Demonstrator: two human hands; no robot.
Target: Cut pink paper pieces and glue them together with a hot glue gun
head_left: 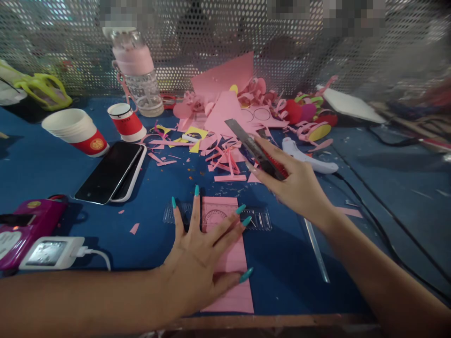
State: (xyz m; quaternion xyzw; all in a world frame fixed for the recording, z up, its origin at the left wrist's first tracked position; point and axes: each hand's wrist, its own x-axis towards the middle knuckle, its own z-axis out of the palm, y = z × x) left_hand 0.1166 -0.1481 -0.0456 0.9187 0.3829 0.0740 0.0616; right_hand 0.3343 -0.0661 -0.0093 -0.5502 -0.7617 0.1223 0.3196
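Observation:
My left hand [200, 256] lies flat with its fingers spread. Its fingertips press on a clear plastic ruler [260, 219] and a strip of pink paper [232, 295]. The ruler lies crosswise over the upper part of the strip, its protractor markings showing above the paper. My right hand [296, 178] is closed around a utility knife [253, 148] with a dark body and red parts. The knife is held up above the table, right of the strip and apart from it, pointing to the upper left. Whether its blade is out I cannot tell.
Pink paper scraps [229, 162] and a larger pink sheet [225, 80] are heaped at the back. A white glue gun [310, 159] with a cord lies at right, near a glue stick [317, 253]. Phones [109, 173], paper cups [75, 129], a bottle [136, 70] and a purple power strip [35, 220] stand left.

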